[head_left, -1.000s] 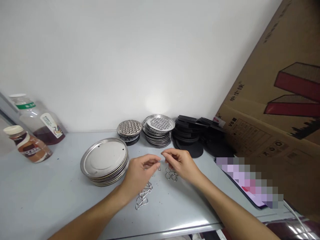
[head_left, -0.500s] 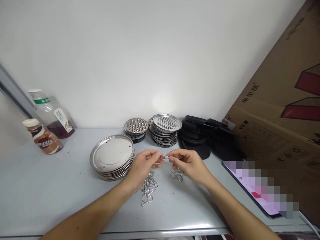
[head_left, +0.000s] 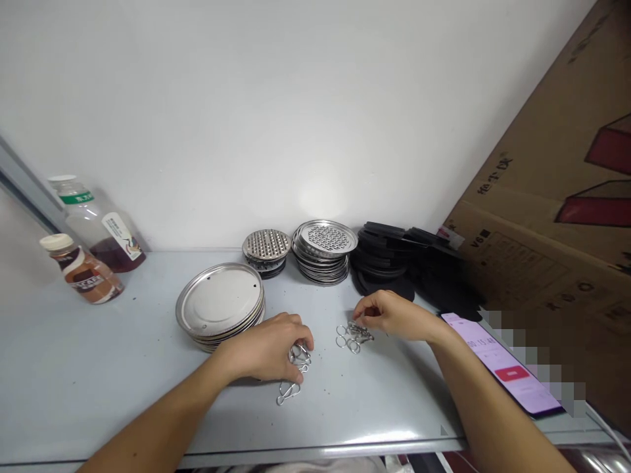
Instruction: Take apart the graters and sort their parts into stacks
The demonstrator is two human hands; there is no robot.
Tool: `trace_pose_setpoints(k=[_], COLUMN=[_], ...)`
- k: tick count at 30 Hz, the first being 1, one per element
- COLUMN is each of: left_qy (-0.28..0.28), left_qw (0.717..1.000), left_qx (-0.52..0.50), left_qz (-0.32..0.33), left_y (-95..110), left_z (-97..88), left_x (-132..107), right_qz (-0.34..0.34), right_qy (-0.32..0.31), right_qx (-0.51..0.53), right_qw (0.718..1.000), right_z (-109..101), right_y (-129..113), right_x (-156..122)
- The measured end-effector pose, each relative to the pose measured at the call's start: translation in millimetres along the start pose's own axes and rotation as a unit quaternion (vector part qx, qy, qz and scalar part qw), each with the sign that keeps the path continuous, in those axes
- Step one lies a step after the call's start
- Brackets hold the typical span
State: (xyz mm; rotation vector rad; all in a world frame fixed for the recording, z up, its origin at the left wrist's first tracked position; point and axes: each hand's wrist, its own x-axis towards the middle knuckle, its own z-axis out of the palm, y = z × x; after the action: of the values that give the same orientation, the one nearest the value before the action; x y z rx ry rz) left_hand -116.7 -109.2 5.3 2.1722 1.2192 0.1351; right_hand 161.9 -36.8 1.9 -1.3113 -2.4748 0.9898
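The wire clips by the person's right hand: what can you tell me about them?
These are small clips of shiny, silver-looking bent wire, with rounded loops showing at their ends. Several lie tangled together in a loose little heap on the pale grey table top. The fingertips of the right hand sit just above the heap, though I can't tell whether they touch it.

head-worn camera; faces forward and down; close above left hand, right hand

Bright light — soft glare on the wall, edges bowed.
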Motion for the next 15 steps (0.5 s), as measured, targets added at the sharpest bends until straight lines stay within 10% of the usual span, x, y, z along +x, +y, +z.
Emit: trace_pose_setpoints(k=[15], left_qy=[0.113], left_qw=[0.952], left_qx=[-0.283], left_qz=[-0.036], left_y=[9], left_z=[0.4], left_x=[12], right_qz=[-0.095], right_qy=[0.017], right_qx=[0.284], right_qw=[0.954], right_z=[48], right_y=[-53], right_x=[2])
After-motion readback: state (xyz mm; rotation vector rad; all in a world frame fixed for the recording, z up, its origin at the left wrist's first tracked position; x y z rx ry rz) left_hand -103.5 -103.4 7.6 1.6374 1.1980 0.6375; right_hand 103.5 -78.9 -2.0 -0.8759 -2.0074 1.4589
